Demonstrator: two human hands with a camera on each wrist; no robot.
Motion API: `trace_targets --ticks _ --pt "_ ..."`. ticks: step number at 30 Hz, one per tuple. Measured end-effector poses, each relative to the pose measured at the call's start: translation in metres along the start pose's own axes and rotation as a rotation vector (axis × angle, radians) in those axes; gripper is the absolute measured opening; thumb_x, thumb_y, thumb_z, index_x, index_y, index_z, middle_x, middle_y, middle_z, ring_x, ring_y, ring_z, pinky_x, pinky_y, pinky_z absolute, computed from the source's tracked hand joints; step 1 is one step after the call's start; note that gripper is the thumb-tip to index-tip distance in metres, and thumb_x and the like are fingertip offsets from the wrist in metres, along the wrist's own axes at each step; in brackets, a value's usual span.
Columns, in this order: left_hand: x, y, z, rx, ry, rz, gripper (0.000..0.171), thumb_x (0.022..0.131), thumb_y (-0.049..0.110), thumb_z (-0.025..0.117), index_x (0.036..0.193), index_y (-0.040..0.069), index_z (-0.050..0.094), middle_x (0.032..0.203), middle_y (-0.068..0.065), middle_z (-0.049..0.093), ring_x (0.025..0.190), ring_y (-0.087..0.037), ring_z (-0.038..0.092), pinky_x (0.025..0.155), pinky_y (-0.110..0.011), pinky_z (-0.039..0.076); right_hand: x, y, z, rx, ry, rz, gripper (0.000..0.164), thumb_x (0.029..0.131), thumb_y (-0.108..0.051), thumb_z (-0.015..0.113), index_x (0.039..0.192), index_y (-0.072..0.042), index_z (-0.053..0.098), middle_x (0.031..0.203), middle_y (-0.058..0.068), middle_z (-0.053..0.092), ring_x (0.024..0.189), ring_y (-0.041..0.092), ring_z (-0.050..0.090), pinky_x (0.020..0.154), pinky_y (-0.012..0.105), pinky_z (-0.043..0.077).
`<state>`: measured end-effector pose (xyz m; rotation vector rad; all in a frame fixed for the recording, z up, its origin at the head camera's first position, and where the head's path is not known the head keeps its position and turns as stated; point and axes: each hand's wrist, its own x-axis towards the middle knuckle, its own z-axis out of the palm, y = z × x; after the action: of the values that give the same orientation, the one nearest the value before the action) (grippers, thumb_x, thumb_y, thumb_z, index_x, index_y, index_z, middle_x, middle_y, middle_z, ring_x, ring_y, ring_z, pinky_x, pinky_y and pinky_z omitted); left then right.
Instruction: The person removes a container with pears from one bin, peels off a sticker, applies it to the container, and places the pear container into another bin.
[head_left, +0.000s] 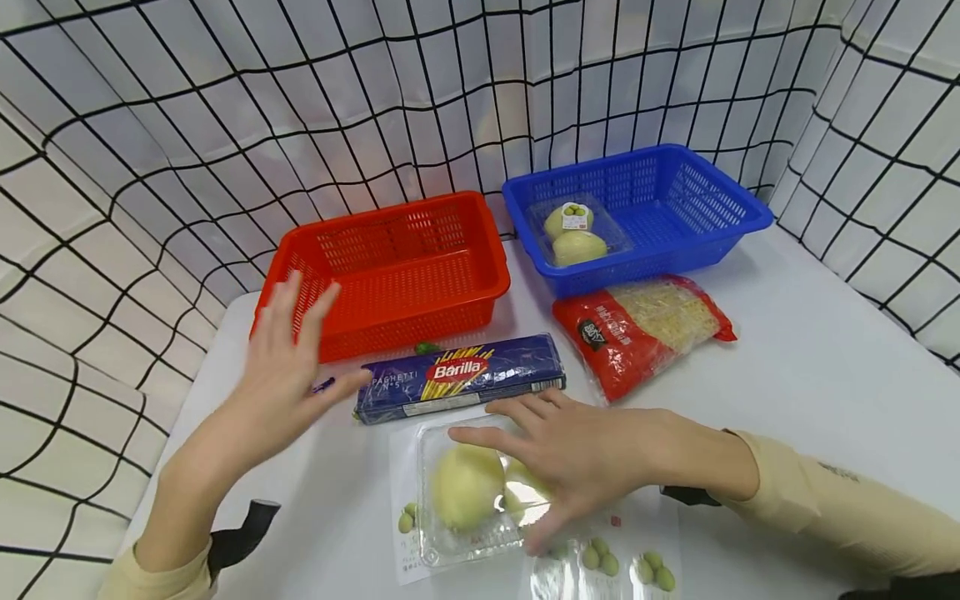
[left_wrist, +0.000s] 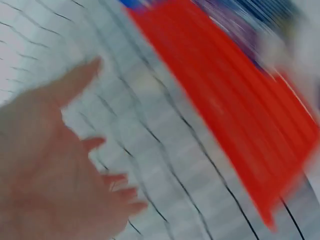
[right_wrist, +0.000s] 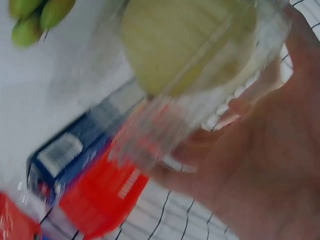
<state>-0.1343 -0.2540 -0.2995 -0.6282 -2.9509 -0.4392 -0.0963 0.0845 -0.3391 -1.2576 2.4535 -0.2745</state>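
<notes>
Fruit [head_left: 468, 487] in a clear box [head_left: 422, 508] is nearer to me than the spaghetti packet [head_left: 461, 377]. My right grip [head_left: 573, 454] spreads over this box, but I cannot tell whether it grasps; my left grip [head_left: 279, 385] is released, fingers apart.

Left hand [head_left: 277, 379] raised, fingers spread, thumb pointing inward; left forearm [head_left: 180, 504] slanting upward. Right hand [head_left: 573, 450] palm down, fingers and thumb curved in a grip.
</notes>
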Motion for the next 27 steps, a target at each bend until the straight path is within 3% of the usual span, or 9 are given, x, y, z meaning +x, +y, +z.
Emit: trace_targets --ticks 2,4,6,8,11,14,18,23,27 --pt "-0.008 0.025 0.000 -0.081 -0.153 0.066 0.100 0.092 0.057 0.068 0.166 0.030 0.005 0.175 -0.003 -0.012 0.161 -0.043 -0.003 0.117 -0.080 0.020 -0.005 0.007 -0.005 0.032 0.043 0.010 0.102 0.087 -0.076 0.060 0.161 -0.051 -0.005 0.174 0.001 0.014 0.160 0.028 0.021 0.125 0.064 0.026" --pt "-0.014 0.045 0.006 -0.154 -0.324 0.096 0.098 0.090 0.066 0.064 0.164 0.041 0.005 0.175 0.003 -0.007 0.162 -0.038 0.002 0.114 -0.078 0.030 -0.014 0.017 -0.006 0.038 0.138 0.030 0.090 0.094 -0.070 0.055 0.163 -0.046 0.002 0.173 0.002 0.016 0.159 0.027 0.025 0.125 0.062 0.029" --pt "-0.019 0.058 0.016 -0.194 -0.454 0.132 0.099 0.087 0.070 0.065 0.163 0.046 0.005 0.175 0.004 -0.003 0.162 -0.038 0.006 0.114 -0.075 0.034 -0.025 0.028 -0.001 0.008 0.244 0.075 0.079 0.100 -0.063 0.052 0.164 -0.038 0.014 0.169 0.003 0.029 0.153 0.027 0.037 0.121 0.058 0.039" --pt "-0.023 0.067 0.026 -0.215 -0.539 0.171 0.105 0.083 0.071 0.068 0.163 0.047 0.005 0.175 0.003 -0.003 0.162 -0.038 0.007 0.117 -0.074 0.031 -0.037 0.038 0.010 0.006 0.316 0.134 0.068 0.103 -0.057 0.051 0.162 -0.032 0.029 0.160 0.003 0.044 0.143 0.025 0.050 0.115 0.053 0.048" --pt "-0.025 0.073 0.038 -0.197 -0.587 0.226 0.113 0.078 0.073 0.071 0.165 0.038 0.007 0.175 -0.001 -0.001 0.161 -0.039 0.009 0.121 -0.074 0.023 -0.055 0.046 0.032 0.017 0.339 0.213 0.054 0.105 -0.051 0.051 0.151 -0.024 0.049 0.145 -0.001 0.057 0.132 0.021 0.058 0.108 0.048 0.054" --pt "-0.026 0.073 0.042 -0.163 -0.599 0.219 0.118 0.075 0.075 0.074 0.165 0.033 0.010 0.173 -0.005 0.011 0.158 -0.039 0.020 0.121 -0.072 0.025 -0.069 0.047 0.050 -0.012 0.316 0.235 0.048 0.104 -0.052 0.053 0.140 -0.022 0.060 0.137 -0.001 0.061 0.126 0.021 0.060 0.105 0.047 0.056" --pt "-0.027 0.070 0.041 -0.132 -0.599 0.175 0.118 0.072 0.073 0.079 0.164 0.033 0.016 0.166 -0.007 0.028 0.150 -0.039 0.034 0.117 -0.069 0.035 -0.080 0.041 0.063 -0.091 0.284 0.219 0.057 0.098 -0.062 0.056 0.138 -0.022 0.061 0.139 0.000 0.060 0.126 0.022 0.058 0.104 0.048 0.055" --pt "-0.027 0.069 0.040 -0.138 -0.613 0.169 0.119 0.071 0.072 0.080 0.163 0.032 0.017 0.165 -0.008 0.029 0.149 -0.039 0.035 0.116 -0.069 0.038 -0.083 0.036 0.068 -0.132 0.279 0.213 0.069 0.093 -0.062 0.064 0.143 -0.016 0.057 0.140 0.001 0.057 0.127 0.020 0.055 0.102 0.044 0.057" --pt "-0.024 0.071 0.041 -0.145 -0.633 0.173 0.118 0.072 0.072 0.080 0.164 0.032 0.015 0.166 -0.008 0.027 0.150 -0.038 0.033 0.117 -0.068 0.037 -0.083 0.037 0.066 -0.076 0.243 0.224 0.065 0.090 -0.055 0.073 0.140 -0.016 0.059 0.138 0.002 0.057 0.125 0.021 0.055 0.090 0.040 0.062"
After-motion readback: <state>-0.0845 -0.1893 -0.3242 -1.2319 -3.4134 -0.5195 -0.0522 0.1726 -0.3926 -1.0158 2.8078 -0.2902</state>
